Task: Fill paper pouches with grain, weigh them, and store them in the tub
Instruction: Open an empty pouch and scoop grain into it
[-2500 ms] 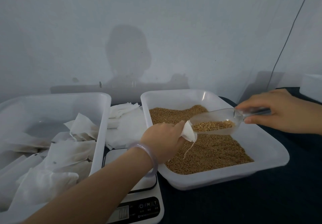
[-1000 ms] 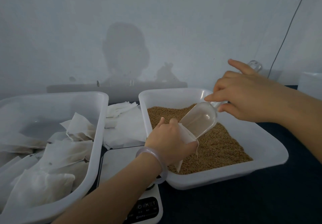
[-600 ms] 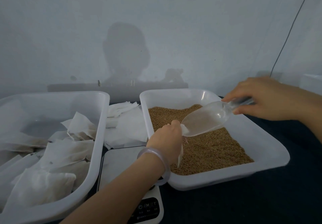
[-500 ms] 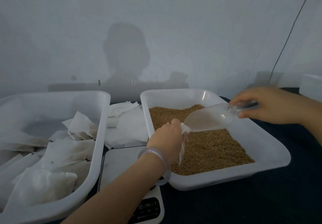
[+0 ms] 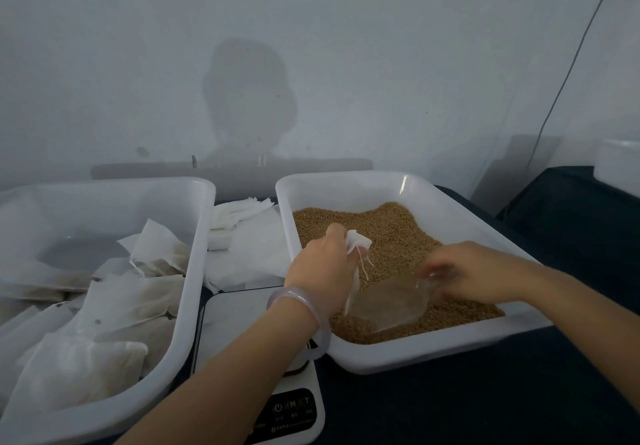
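— Over the left half of the grain tray [image 5: 415,358], what does the left hand [image 5: 322,271] do?
— It pinches a paper pouch [image 5: 356,242] near its top, thumb and fingers pressed together on the paper. The pouch hangs down over the grain [image 5: 391,230], and its string hangs loose beside it.
— And the right hand [image 5: 478,271]?
— It is blurred, but the fingers curl round the handle of a clear scoop [image 5: 388,304]. The scoop lies low on the grain, close to the front wall of the tray and just beside the bottom of the pouch. I cannot tell whether they touch.
— Where is room to move?
— The back half of the grain is uncovered, up to the back wall. The left forearm crosses the front left corner of the tray and the scale [image 5: 239,320], which stands at the front between the tray and the tub [image 5: 204,237]. Behind the scale, empty pouches [image 5: 242,223] fill the same gap.
— And the tub?
— It stands left of the scale on the dark table [image 5: 485,406]. Filled pouches [image 5: 83,368] are heaped in its front half, and its back part shows bare bottom.
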A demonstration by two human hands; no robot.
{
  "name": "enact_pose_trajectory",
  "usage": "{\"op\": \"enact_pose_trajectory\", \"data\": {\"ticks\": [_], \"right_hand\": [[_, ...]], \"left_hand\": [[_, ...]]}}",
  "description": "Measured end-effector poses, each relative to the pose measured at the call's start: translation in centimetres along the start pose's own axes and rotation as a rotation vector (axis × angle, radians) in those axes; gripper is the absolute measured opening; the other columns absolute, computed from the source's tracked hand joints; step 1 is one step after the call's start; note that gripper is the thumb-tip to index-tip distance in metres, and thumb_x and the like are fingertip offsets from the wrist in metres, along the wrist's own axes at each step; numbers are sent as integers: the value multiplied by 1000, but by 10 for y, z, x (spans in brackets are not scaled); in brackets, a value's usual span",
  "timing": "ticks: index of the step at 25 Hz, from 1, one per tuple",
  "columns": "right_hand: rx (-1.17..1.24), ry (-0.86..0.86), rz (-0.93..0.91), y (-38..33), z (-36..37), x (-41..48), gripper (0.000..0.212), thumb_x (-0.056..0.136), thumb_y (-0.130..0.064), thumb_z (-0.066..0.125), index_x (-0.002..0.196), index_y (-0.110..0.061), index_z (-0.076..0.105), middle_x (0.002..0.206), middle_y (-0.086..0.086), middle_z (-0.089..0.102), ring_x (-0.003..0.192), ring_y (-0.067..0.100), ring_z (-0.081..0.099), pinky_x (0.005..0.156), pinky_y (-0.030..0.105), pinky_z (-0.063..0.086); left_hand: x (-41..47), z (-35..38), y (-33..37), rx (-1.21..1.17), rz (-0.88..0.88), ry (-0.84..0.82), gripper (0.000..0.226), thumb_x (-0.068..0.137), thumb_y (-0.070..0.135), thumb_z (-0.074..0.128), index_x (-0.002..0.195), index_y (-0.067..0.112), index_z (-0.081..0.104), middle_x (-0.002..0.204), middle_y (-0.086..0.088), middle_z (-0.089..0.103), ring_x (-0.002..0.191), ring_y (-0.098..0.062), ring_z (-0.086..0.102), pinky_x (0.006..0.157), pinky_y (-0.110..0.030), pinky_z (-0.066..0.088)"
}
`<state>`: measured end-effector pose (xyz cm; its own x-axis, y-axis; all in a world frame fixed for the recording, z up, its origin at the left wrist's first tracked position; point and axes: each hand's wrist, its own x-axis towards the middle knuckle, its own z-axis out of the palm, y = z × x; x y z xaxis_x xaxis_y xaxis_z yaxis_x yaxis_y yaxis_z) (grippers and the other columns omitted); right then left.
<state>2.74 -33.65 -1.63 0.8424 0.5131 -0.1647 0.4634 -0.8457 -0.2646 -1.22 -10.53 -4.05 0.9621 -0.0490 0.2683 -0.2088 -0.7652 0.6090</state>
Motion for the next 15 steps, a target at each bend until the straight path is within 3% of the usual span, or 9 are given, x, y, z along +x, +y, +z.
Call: {"op": "enact_pose_trajectory", "data": {"ticks": [3,7,10,15], "right_hand": [[77,1,30,10,-14,-12,28,83,-23,70,104,-41,61,104,-22,62,99,-11,55,90,19,45],[105,26,81,24,-34,-30,27,85,-24,68,105,-40,62,108,-23,63,102,-15,53,99,26,42],[122,101,88,25,-45,-35,28,84,-24,68,104,-42,61,108,-24,63,102,-16,52,99,28,40],[114,169,37,13,-52,-32,30,83,-22,68,101,-45,60,107,-24,63,101,-18,51,93,21,39]], "left_hand": [[1,2,-2,78,44,-66,25,97,41,41,81,23,33,68,9,43,62,-16,45,51,-30,27],[3,3,-3,176,82,-134,30,96,44,40,74,27,29,68,10,45,58,-7,42,49,-27,27],[4,4,-1,276,91,-222,24,96,45,39,95,22,40,80,6,56,68,-14,53,58,-29,36],[3,3,3,332,52,-318,43,87,50,56,115,20,43,103,0,63,89,-20,60,73,-33,45]]}}
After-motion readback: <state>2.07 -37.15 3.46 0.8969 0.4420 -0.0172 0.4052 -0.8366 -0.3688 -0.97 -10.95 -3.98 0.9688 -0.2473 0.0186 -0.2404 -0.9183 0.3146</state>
